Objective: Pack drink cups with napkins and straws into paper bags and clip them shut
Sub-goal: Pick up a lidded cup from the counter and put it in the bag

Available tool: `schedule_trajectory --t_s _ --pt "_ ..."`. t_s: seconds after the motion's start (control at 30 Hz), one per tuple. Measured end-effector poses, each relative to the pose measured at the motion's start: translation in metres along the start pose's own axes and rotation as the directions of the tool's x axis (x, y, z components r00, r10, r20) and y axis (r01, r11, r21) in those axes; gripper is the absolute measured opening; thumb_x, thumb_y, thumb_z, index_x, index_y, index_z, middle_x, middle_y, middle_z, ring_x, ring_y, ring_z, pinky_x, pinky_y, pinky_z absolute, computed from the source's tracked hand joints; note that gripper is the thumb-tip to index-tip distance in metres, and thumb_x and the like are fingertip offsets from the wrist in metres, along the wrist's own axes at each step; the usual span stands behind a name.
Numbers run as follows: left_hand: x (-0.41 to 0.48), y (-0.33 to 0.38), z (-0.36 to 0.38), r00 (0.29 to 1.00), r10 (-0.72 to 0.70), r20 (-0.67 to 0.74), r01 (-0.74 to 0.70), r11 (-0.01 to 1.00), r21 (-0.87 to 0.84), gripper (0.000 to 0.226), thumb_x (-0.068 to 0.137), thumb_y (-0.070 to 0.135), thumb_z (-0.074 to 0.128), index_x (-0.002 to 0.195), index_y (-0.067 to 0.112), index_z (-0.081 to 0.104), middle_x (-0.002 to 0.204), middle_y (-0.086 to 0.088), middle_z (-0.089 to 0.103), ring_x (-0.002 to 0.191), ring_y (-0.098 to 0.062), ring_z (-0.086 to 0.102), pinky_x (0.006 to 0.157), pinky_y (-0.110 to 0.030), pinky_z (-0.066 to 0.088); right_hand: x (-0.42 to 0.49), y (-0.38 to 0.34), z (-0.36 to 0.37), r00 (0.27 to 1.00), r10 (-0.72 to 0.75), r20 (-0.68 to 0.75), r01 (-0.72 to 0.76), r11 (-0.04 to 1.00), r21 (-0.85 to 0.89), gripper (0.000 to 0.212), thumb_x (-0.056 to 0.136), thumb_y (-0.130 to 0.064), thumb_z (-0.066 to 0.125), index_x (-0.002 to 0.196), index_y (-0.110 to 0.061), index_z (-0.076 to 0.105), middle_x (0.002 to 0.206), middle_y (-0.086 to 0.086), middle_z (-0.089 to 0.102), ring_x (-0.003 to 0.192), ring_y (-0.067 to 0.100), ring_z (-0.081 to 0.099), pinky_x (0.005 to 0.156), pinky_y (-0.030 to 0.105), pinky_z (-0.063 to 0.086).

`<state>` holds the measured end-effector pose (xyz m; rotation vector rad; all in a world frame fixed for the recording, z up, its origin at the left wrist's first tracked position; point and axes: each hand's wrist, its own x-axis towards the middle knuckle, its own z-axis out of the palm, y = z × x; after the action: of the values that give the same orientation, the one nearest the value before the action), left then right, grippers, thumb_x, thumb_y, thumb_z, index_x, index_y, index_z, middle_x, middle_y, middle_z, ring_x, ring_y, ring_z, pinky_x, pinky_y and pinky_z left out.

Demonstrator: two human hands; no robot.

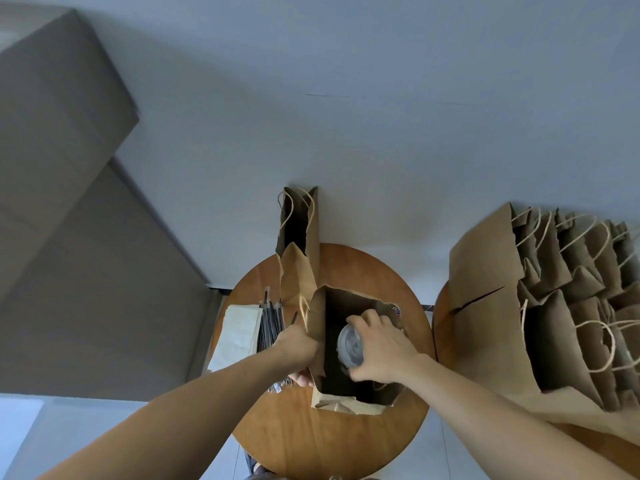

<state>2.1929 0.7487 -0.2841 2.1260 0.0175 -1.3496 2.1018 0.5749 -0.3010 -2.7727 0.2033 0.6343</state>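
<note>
Holding the paper bag (316, 317) open is the job of the left hand (298, 344). It grips the bag's left edge, so the mouth is wide and the bag does not tip over. The right hand (381, 351) is curled around the top of a clear drink cup (349, 344) with a lid. The cup is right in the mouth of the bag, lid up, so nothing spills. I think the cup is going down into the bag now. I cannot see how deep it is, or if it touches the bottom.

The bag stands on a round wooden tabletop (329, 441). White napkins (239, 330) and dark wrapped straws (270, 323) lie just to the left of the bag, close by, easy to grab next. Another open bag (301, 265) stands behind, ready for its turn. Many more bags (485, 271) lean in a row far off to the right. I see no clip on the bag.
</note>
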Motion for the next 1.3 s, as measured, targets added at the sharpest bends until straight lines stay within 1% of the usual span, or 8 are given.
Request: schedule_trajectory --t_s 0.1,0.2,0.37,0.57,0.77,1.1,1.2,1.3 --pt "0.003 -0.01 0.002 0.997 -0.036 -0.063 0.035 0.999 -0.024 0.019 0.099 0.009 0.044 0.101 0.002 0.061 0.066 -0.012 0.064 0.044 -0.021 0.067 0.043 -0.024 0.05 0.008 0.001 0.009 0.993 0.118 0.019 -0.118 0.992 -0.042 0.098 0.071 -0.057 0.075 0.148 -0.027 0.023 0.147 0.006 0.031 0.132 0.032 0.04 0.103 0.04 0.046" --pt "0.001 -0.009 0.009 0.998 -0.034 -0.046 0.029 0.994 -0.105 0.02 0.098 0.011 0.043 0.096 0.003 0.061 0.053 -0.008 0.065 0.048 -0.025 0.068 0.045 -0.025 0.052 0.025 -0.008 0.019 0.977 0.21 0.031 -0.209 0.977 -0.045 0.094 0.073 -0.049 0.079 0.147 -0.024 0.025 0.146 0.01 0.032 0.131 0.038 0.04 0.1 0.043 0.049" --pt "-0.006 -0.005 0.017 1.0 -0.016 0.004 0.016 0.986 -0.164 0.024 0.097 0.013 0.042 0.099 0.001 0.063 0.068 -0.018 0.072 0.062 -0.031 0.073 0.056 -0.033 0.061 0.053 -0.019 0.04 0.927 0.358 0.109 -0.372 0.912 0.175 0.095 0.07 -0.052 0.078 0.143 -0.022 0.025 0.143 0.014 0.031 0.128 0.041 0.043 0.101 0.046 0.048" --pt "-0.006 -0.023 0.012 0.999 0.033 0.022 -0.029 0.987 -0.159 0.02 0.096 0.012 0.048 0.114 0.017 0.054 0.065 -0.004 0.073 0.061 -0.028 0.072 0.053 -0.029 0.058 0.065 -0.019 0.073 0.961 0.233 0.151 -0.252 0.96 0.122 0.093 0.07 -0.037 0.08 0.143 -0.027 0.024 0.143 0.009 0.025 0.128 0.038 0.038 0.103 0.047 0.046" --pt "-0.004 -0.027 0.014 0.999 0.038 0.012 -0.037 0.997 -0.07 0.017 0.095 0.017 0.041 0.099 0.027 0.054 0.065 0.007 0.072 0.06 -0.021 0.073 0.049 -0.023 0.054 0.064 -0.015 0.091 0.979 0.118 0.166 -0.126 0.992 0.034 0.081 0.079 -0.035 0.071 0.145 -0.027 0.025 0.145 0.01 0.025 0.129 0.035 0.035 0.101 0.046 0.044" --pt "0.001 -0.019 0.012 0.996 0.081 -0.028 -0.079 0.994 0.081 0.018 0.094 0.022 0.043 0.101 0.019 0.059 0.073 -0.006 0.074 0.058 -0.019 0.072 0.05 -0.024 0.056 0.063 -0.028 0.074 0.953 0.151 0.262 -0.12 0.984 -0.13 0.081 0.089 -0.03 0.063 0.153 -0.021 0.014 0.152 0.018 0.023 0.133 0.042 0.035 0.101 0.049 0.045" --pt "0.001 -0.016 0.008 0.994 0.109 -0.02 -0.106 0.986 0.129 0.023 0.095 0.031 0.049 0.107 0.015 0.061 0.076 -0.007 0.074 0.057 -0.018 0.072 0.051 -0.022 0.055 0.042 -0.04 0.032 0.955 0.089 0.282 0.021 0.931 -0.366 0.039 0.094 -0.022 0.06 0.131 -0.013 0.051 0.121 0.013 0.056 0.108 0.033 0.058 0.088 0.043 0.051" --pt "-0.001 -0.011 0.004 0.989 0.143 -0.043 -0.132 0.972 0.193 0.031 0.097 0.04 0.047 0.1 0.014 0.063 0.074 -0.007 0.073 0.057 -0.018 0.071 0.053 -0.025 0.058 0.012 -0.041 -0.023 0.974 0.008 0.225 0.104 0.871 -0.481 0.012 0.095 -0.024 0.06 0.103 -0.017 0.065 0.09 0.003 0.06 0.093 0.025 0.062 0.089 0.041 0.047"
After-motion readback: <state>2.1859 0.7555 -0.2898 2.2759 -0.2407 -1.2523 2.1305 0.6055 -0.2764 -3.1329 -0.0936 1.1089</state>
